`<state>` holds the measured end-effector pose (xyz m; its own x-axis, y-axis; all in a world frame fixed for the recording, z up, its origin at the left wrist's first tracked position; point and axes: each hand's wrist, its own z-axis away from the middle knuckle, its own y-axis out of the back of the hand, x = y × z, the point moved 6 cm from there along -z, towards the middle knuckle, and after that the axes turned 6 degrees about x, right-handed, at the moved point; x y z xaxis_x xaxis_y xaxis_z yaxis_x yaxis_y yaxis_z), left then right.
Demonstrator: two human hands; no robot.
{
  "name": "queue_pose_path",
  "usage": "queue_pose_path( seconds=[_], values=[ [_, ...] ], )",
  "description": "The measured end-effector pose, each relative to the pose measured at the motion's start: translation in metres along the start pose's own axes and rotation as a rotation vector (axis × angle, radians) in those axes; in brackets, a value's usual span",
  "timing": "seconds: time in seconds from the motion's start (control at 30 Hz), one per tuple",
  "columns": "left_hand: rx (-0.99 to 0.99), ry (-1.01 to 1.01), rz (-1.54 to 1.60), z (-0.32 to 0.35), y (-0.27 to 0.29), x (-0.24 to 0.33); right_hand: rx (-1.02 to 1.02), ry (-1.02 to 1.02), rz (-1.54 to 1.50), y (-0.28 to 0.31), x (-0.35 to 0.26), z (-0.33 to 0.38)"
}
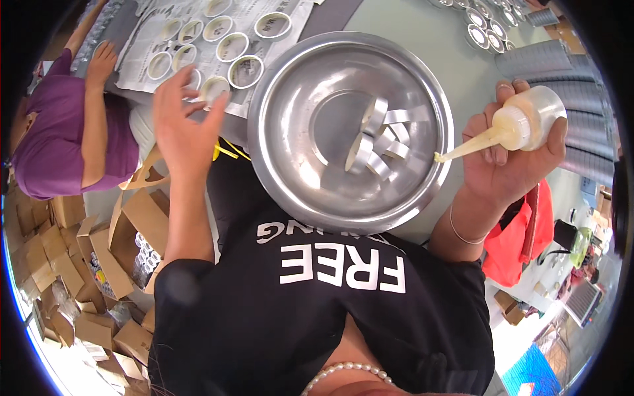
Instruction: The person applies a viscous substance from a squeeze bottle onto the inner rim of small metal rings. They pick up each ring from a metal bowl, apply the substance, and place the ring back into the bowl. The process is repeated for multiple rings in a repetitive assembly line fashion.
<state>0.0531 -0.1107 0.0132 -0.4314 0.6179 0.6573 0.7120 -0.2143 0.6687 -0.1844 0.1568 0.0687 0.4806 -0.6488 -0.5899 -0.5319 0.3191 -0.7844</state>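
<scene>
From the head view, the right hand [508, 165] has its grip clamped on a squeeze bottle [525, 122], whose long nozzle points at the rim of a big steel bowl [290, 99] on the tabletop [422, 46]. Metal rings [376, 142] lie inside the bowl. The left hand [185, 122] hovers with fingers spread apart over small round cups [224, 46] on newspaper [145, 72], its fingertips at one cup. A person in purple [59, 145] sits to the left.

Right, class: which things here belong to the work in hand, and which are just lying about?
In use:
right hand gripping squeeze bottle
steel bowl holding metal rings
left hand at ring on newspaper

Lying about:
cardboard boxes
red bag
stacked grey cups
</scene>
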Motion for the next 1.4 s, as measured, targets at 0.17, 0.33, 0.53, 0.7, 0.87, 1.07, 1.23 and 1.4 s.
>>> queue_pose_path(
  seconds=[0.17, 0.33, 0.53, 0.7, 0.87, 1.07, 1.23, 1.4],
  values=[
    [-0.693, -0.331, 0.237, 0.053, -0.083, 0.088, 0.014, 0.041, 0.042, -0.002, -0.007, 0.001],
    [-0.807, -0.396, 0.237, 0.071, -0.116, 0.094, 0.001, 0.094, 0.047, -0.006, -0.014, 0.005],
    [-0.918, 0.402, 0.833, 0.065, -0.097, 0.076, 0.211, 0.326, 0.440, -0.011, -0.022, 0.018],
    [-0.959, 0.704, 1.195, 0.074, -0.072, 0.080, -0.141, 0.642, 0.717, -0.035, -0.010, 0.028],
    [-1.062, 0.839, 1.269, 0.080, -0.066, 0.095, -0.503, 0.608, 0.954, -0.059, -0.008, 0.043],
    [-0.959, 0.771, 1.195, 0.080, -0.056, 0.100, -0.642, 0.541, 0.983, -0.065, 0.004, 0.047],
    [-0.876, 0.471, 1.180, 0.068, -0.051, 0.101, -0.623, 0.468, 1.000, -0.067, 0.007, 0.047],
    [-0.777, 0.300, 1.082, 0.060, -0.040, 0.111, -0.379, 0.508, 1.061, -0.065, 0.007, 0.047]
  ],
)
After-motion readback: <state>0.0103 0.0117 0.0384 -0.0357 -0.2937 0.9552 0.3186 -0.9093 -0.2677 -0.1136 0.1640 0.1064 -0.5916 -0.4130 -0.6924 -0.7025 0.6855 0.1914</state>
